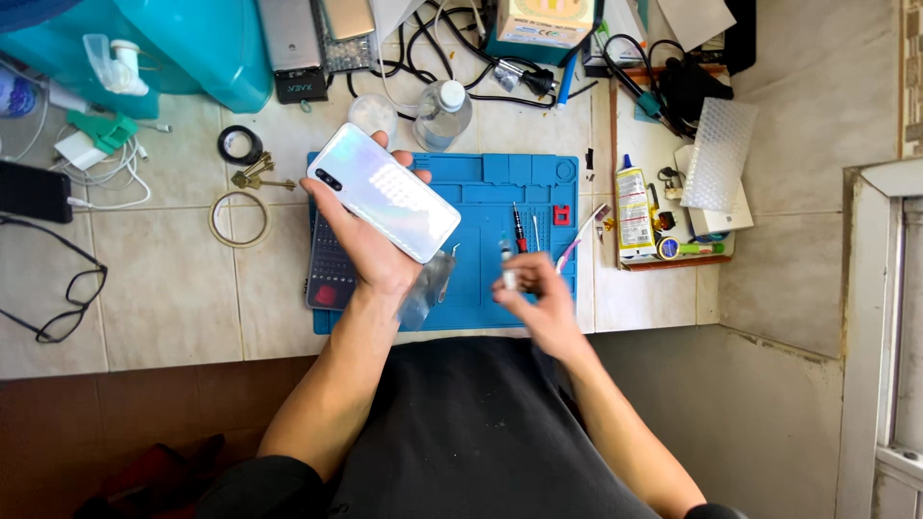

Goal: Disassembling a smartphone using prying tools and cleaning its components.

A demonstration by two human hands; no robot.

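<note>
our left hand (370,252) grips a pearly white smartphone (383,191) above the blue silicone mat (481,207); our right hand (540,293) pinches a small white tube (511,280). loosely held, the phone could slip onto the tiled tabletop (163,288).

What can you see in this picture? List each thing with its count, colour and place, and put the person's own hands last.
phone: one, pearly white, back up, in left hand
work mat: one, blue, centre of tiled counter
keys: one bunch, brass, left of mat
tape rolls: two, black and clear, left of mat
glasses: one, black, far left
bottle: one, clear, above mat
glue bottle: one, yellow, right of mat
left hand: holds phone
right hand: pinches small blurred item
</note>
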